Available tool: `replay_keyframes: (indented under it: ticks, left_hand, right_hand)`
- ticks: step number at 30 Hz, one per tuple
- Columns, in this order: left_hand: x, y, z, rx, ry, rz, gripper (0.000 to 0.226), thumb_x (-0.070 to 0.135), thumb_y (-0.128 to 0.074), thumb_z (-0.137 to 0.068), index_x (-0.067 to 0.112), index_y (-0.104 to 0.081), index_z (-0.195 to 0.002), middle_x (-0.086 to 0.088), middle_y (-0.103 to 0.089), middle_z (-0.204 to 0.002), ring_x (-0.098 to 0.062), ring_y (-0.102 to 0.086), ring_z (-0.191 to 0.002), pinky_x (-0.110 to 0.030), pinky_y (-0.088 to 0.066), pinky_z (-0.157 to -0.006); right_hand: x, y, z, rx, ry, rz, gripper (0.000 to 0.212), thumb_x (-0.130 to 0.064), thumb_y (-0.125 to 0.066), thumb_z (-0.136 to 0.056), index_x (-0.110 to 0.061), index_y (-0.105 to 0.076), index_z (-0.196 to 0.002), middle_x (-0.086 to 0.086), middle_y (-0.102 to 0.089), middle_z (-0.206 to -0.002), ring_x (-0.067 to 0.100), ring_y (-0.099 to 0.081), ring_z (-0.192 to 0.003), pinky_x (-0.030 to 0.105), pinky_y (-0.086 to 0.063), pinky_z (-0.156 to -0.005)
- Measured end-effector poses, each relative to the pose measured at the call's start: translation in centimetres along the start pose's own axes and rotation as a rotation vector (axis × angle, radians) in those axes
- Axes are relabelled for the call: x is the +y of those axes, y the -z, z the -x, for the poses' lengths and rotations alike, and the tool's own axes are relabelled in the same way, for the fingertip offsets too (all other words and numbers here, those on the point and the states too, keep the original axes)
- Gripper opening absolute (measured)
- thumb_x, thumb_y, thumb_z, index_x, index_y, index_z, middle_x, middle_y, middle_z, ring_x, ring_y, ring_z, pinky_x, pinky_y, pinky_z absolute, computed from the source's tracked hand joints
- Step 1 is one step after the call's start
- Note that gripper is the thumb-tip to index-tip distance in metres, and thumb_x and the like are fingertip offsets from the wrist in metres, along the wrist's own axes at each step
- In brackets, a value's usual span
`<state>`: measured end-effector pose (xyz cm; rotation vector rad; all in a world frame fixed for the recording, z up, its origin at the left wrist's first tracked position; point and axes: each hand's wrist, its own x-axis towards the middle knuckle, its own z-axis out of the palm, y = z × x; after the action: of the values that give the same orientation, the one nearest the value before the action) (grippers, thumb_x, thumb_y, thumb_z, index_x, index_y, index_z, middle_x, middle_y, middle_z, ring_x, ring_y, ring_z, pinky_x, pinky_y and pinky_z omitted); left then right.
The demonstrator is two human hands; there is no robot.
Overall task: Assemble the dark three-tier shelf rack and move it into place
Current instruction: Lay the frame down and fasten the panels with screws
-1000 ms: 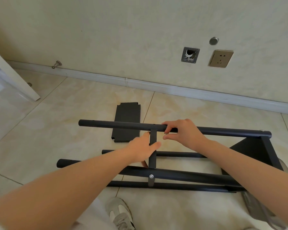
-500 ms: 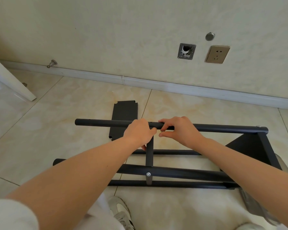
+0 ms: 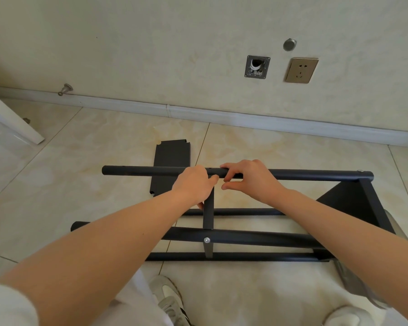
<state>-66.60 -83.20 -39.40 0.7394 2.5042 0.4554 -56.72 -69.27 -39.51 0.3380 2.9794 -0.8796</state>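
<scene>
At the person's feet, beside a white trainer (image 3: 167,295), the dark three-tier shelf rack (image 3: 245,256) lies on its side on the pale tiled floor (image 3: 57,184), part built. Its four long round metal tubes run left to right. At their right-hand ends a flat dark end shelf panel (image 3: 339,201) already sits between them. Midway along, the near upper tube (image 3: 257,238) carries a small silver screw (image 3: 206,240) that pins the thin dark middle shelf panel (image 3: 208,215), seen edge-on.

That panel's far corner meets the far upper tube (image 3: 139,171) of dark round metal, and both hands work at this joint. The left hand (image 3: 193,184) is curled round the tube just left of the panel, with its thumb reaching down behind the panel's edge. The right hand (image 3: 250,180) hooks its fingers over the same tube just to the right, thumb and forefinger drawn together beneath it. Whether they pinch a fastener is too small to tell.

Beyond the tube, a loose dark shelf panel (image 3: 172,158) with notched corners lies flat on the floor, so I judge one tier remains to be fitted at the open left ends. Standing the rack up and carrying it into place are not yet done. Farther off, a white skirting board (image 3: 245,118) runs below a brass-coloured wall socket (image 3: 301,70).
</scene>
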Motion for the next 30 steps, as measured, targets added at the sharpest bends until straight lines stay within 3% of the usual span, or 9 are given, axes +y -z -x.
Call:
replay_keyframes:
  ticks: [4,7,9,11,14,18,24,27,30]
  left_hand:
    - [-1.0,0.7,0.9,-0.273,-0.047,0.133,0.038,0.055,-0.049,-0.1,0.021,-0.052,-0.083,0.004,-0.064,-0.072,-0.011,-0.072,-0.058,-0.019,-0.049,-0.057]
    - [-2.2,1.3,2.3,-0.441,-0.105,0.065,0.059,0.067,-0.055,-0.09,0.017,-0.059,-0.119,0.005,-0.07,-0.104,-0.01,-0.074,-0.087,-0.034,-0.055,-0.091]
    - [-3.2,1.5,3.4,-0.541,-0.159,-0.059,0.092,0.073,-0.061,-0.082,0.019,-0.035,-0.152,0.001,-0.053,-0.147,-0.017,-0.057,-0.128,-0.041,-0.043,-0.112]
    - [-4.1,1.1,4.6,-0.62,-0.207,-0.148,0.113,0.069,-0.067,-0.08,0.026,-0.002,-0.161,0.003,-0.028,-0.163,-0.022,-0.038,-0.144,-0.038,-0.034,-0.118]
    - [-5.1,-0.1,6.0,-0.633,-0.198,-0.159,0.11,0.055,-0.066,-0.09,0.027,0.017,-0.158,0.0,-0.043,-0.155,-0.019,-0.054,-0.126,-0.033,-0.045,-0.108]
    - [-5.3,-0.6,6.6,-0.535,-0.252,-0.274,0.093,0.056,-0.051,-0.098,0.027,0.014,-0.159,0.014,-0.058,-0.098,-0.008,-0.056,-0.07,-0.016,-0.046,-0.062]
    - [-5.7,-1.0,5.7,-0.49,-0.289,-0.245,0.087,0.058,-0.055,-0.096,0.029,-0.002,-0.159,0.015,-0.059,-0.097,-0.008,-0.06,-0.08,-0.018,-0.049,-0.073]
    - [-5.8,-1.1,5.2,-0.536,-0.262,-0.149,0.092,0.057,-0.062,-0.092,0.034,-0.004,-0.159,0.006,-0.056,-0.138,-0.013,-0.061,-0.11,-0.031,-0.051,-0.099]
    - [-6.0,-1.3,5.3,-0.541,-0.22,-0.062,0.116,0.052,-0.073,-0.085,0.04,0.018,-0.155,-0.002,-0.035,-0.161,-0.021,-0.055,-0.126,-0.036,-0.046,-0.108]
  right_hand:
    - [0.3,0.0,0.1,0.018,0.013,-0.053,0.015,-0.03,-0.075,-0.086,-0.018,-0.075,-0.094,-0.003,-0.063,-0.134,0.017,-0.061,-0.115,0.041,-0.041,-0.108]
    - [0.7,-0.1,0.0,0.045,0.035,-0.116,0.013,-0.026,-0.077,-0.084,-0.017,-0.076,-0.093,0.0,-0.064,-0.131,0.016,-0.061,-0.117,0.04,-0.04,-0.109]
    - [1.0,-0.2,-0.1,0.066,0.05,-0.13,0.01,-0.024,-0.077,-0.084,-0.017,-0.076,-0.092,-0.001,-0.065,-0.13,0.015,-0.057,-0.121,0.038,-0.039,-0.109]
    - [1.1,-0.2,-0.2,0.091,0.061,-0.143,0.006,-0.023,-0.078,-0.083,-0.02,-0.076,-0.088,-0.003,-0.064,-0.131,0.012,-0.055,-0.123,0.031,-0.039,-0.106]
    - [1.1,0.1,-0.3,0.153,0.055,-0.186,0.007,-0.024,-0.077,-0.083,-0.028,-0.072,-0.081,-0.008,-0.061,-0.13,0.003,-0.051,-0.115,0.021,-0.036,-0.098]
    - [0.7,-0.5,0.7,0.26,0.082,-0.129,0.005,-0.024,-0.075,-0.086,-0.02,-0.074,-0.089,-0.008,-0.057,-0.122,0.003,-0.048,-0.108,0.021,-0.038,-0.097]
    - [-0.9,-3.3,3.9,0.261,0.154,-0.038,0.014,-0.024,-0.074,-0.087,-0.016,-0.073,-0.097,-0.009,-0.045,-0.102,0.008,-0.043,-0.098,0.017,-0.036,-0.087]
    - [-0.8,-3.6,4.3,0.245,0.125,-0.097,0.013,-0.023,-0.072,-0.088,-0.016,-0.073,-0.098,-0.011,-0.045,-0.099,0.008,-0.047,-0.093,0.018,-0.04,-0.084]
    - [-0.5,-3.9,4.7,0.234,0.095,-0.133,0.012,-0.024,-0.071,-0.089,-0.016,-0.072,-0.098,-0.009,-0.048,-0.097,0.01,-0.052,-0.088,0.021,-0.046,-0.082]
